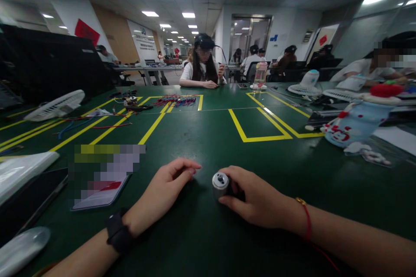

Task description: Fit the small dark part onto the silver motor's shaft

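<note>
Your right hand [256,201] gripped the little motor [220,184] while your left hand [169,186] rested loosely curled and empty on the tabletop [227,130], so it could've rolled away if you'd slackened.

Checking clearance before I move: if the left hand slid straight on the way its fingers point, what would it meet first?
Most likely the small silver motor, held by the right hand. The left hand points right toward it across bare green table, with a short gap between; depth is hard to judge.

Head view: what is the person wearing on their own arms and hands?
Both forearms are bare, with no sleeves in view. The left hand has a black band, like a watch strap, at the wrist. The right hand has a thin red string bracelet with a small gold bead.
</note>
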Tool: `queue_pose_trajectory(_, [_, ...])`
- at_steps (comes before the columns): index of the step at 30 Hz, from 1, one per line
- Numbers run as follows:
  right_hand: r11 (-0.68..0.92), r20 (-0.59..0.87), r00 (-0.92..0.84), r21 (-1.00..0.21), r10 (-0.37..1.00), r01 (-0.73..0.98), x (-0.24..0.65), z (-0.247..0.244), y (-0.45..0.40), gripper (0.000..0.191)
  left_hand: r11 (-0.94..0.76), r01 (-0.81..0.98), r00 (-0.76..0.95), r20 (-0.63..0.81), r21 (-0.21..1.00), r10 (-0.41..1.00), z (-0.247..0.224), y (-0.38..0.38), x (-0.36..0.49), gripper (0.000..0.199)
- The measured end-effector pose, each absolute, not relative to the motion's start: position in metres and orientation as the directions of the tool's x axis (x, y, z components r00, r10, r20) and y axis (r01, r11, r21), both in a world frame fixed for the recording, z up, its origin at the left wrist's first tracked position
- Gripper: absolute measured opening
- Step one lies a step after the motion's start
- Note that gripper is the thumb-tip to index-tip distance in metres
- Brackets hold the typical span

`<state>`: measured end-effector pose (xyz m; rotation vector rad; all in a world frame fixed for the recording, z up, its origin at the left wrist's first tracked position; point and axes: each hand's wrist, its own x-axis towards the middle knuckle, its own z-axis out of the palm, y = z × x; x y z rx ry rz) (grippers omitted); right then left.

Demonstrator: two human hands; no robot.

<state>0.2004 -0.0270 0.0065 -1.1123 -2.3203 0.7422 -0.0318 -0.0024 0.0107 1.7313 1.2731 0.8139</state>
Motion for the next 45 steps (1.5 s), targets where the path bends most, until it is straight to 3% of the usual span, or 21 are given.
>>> queue_pose_trajectory(14, [0.556, 0.194, -0.582, -0.627, 0.79, 0.546, 0.201, 0.009, -0.028, 0.028, -0.208, 0.435, 0.33, 0.06, 0.876, 0.942, 0.022, -0.006, -0.012, 0.019])
queue_pose_trajectory(22, [0.583, 0.23, -0.59, -0.62, 0.774, 0.525, 0.201, 0.008, -0.028, 0.024, -0.382, 0.415, 0.463, 0.17, 0.826, 0.87, 0.035, -0.017, -0.005, 0.017])
queue_pose_trajectory(35, [0.577, 0.211, -0.594, -0.617, 0.776, 0.535, 0.201, 0.008, -0.027, 0.023, -0.314, 0.364, 0.398, 0.158, 0.877, 0.904, 0.036, -0.014, -0.01, 0.018])
queue_pose_trajectory(45, [0.557, 0.188, -0.584, -0.619, 0.789, 0.554, 0.201, 0.01, -0.028, 0.03, -0.378, 0.488, 0.477, 0.123, 0.787, 0.87, 0.022, -0.003, -0.035, 0.017])
